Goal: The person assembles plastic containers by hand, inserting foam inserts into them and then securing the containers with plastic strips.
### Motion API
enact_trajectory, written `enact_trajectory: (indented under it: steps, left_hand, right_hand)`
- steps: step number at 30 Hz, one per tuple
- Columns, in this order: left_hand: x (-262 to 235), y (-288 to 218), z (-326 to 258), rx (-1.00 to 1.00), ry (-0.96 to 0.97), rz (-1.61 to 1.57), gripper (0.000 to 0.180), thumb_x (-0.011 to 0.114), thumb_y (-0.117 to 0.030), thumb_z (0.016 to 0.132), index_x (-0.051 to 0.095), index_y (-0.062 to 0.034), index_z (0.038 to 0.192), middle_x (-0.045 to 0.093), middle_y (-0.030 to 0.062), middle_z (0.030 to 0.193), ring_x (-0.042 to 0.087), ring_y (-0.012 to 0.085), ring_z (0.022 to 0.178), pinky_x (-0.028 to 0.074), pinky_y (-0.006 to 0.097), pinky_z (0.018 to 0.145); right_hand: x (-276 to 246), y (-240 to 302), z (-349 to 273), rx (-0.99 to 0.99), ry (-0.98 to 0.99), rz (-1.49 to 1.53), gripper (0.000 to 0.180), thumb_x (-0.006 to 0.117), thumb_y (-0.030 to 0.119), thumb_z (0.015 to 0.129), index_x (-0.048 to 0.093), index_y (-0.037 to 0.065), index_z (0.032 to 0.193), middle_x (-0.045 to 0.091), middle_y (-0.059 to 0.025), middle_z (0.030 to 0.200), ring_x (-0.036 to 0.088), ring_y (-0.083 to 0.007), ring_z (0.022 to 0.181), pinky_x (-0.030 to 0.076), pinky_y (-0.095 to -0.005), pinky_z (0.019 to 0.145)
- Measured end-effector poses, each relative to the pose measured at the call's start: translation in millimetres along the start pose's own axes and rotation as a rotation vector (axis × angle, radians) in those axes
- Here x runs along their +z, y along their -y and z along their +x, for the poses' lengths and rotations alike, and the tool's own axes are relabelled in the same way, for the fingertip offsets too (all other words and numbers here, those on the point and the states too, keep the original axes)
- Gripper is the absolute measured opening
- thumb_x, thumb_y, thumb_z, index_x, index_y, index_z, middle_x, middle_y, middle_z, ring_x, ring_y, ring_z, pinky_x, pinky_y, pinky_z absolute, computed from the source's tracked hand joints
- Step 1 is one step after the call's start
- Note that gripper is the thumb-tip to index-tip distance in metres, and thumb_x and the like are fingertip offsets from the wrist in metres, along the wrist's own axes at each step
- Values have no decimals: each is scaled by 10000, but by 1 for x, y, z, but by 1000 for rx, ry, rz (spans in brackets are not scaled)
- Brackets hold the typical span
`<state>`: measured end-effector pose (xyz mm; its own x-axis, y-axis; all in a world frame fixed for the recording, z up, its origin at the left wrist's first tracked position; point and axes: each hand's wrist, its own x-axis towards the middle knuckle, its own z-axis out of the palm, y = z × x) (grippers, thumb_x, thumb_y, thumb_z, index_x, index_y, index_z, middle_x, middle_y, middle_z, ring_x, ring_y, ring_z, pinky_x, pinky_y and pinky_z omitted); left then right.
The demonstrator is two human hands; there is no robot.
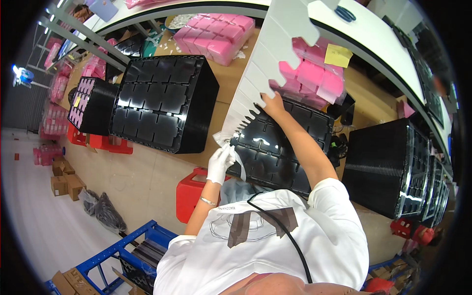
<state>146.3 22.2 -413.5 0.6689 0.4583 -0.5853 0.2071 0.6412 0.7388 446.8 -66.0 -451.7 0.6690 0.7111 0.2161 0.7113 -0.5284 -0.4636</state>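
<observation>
A large white sheet with a notched right edge slants up from the stack of black plastic trays before me. My bare right hand is closed on the sheet's notched edge, above the far side of the stack. At the near left corner of the trays, my left hand wears a white glove. Its fingers are pinched on a thin white strip that hangs beside the trays. A crumpled clear-white piece sits just above those fingertips, partly hidden.
Taller black tray stacks stand left, with others right. Pink wrapped bundles and further pink packs lie beyond, one with a yellow note. A red stool is near my left arm; a blue rack stands lower left.
</observation>
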Motion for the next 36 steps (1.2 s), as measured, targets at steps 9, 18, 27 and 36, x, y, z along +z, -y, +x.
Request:
enact_trajectory:
  steps: [9, 18, 27, 36]
  left_hand:
    - [2, -5, 7, -12, 0, -119, 174, 625, -190, 984, 644, -30, 1050, 638, 12, 817, 582, 74, 661, 458, 196, 599]
    - [1, -3, 3, -3, -11, -99, 183, 617, -186, 990, 639, -18, 1058, 636, 15, 844, 578, 72, 699, 450, 194, 622]
    - [5, 6, 0, 44, -17, -53, 264, 684, -126, 936, 659, -6, 1170, 676, 25, 897, 569, 47, 695, 436, 173, 615]
    - [32, 29, -6, 76, 191, -200, 141, 648, -58, 948, 606, -34, 1080, 662, 72, 1015, 611, 87, 759, 498, 225, 668]
  right_hand:
    - [-2, -5, 8, 9, 47, 31, 166, 723, 253, 802, 643, 125, 871, 703, -65, 854, 672, -259, 918, 441, -424, 799]
    - [-2, -6, 4, -41, -66, 120, 229, 717, 217, 785, 677, 107, 981, 693, -126, 901, 662, -342, 852, 519, -437, 770]
    - [-10, -1, -48, 312, -64, 1216, 70, 672, 76, 857, 643, 39, 909, 642, -86, 931, 538, -139, 714, 442, -273, 670]
    - [-40, 96, -175, 670, 326, 1448, 161, 690, 144, 917, 659, 36, 1034, 645, 5, 869, 543, -71, 726, 440, -223, 672]
